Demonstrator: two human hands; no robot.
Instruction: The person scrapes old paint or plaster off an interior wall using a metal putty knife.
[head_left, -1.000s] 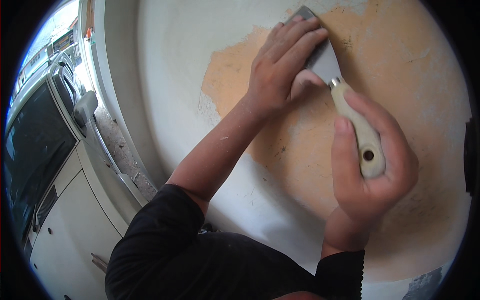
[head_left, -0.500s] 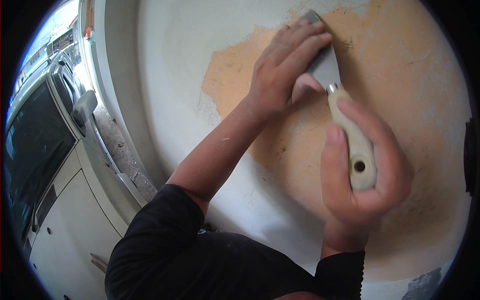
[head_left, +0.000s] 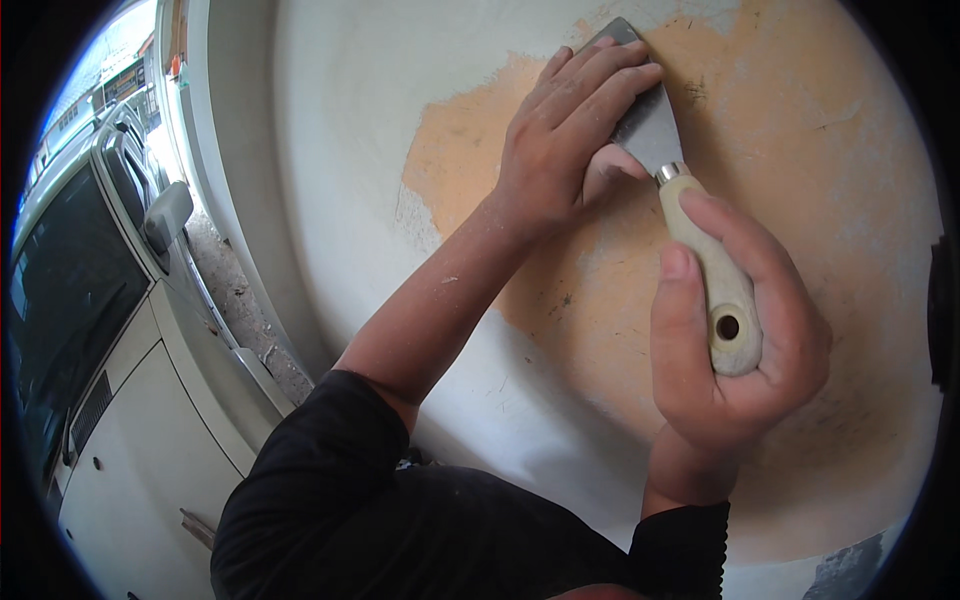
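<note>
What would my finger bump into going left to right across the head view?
Pale car with a dark windshield, bare left hand on the grey metal scraper blade, bare right hand around the pale, rounded scraper handle.

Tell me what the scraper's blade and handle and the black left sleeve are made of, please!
The blade looks like metal: smooth, grey, with a soft sheen. The handle may be wood, since it's pale and dull, but plastic is possible. The black left sleeve looks like matt cloth, because it creases.
</note>
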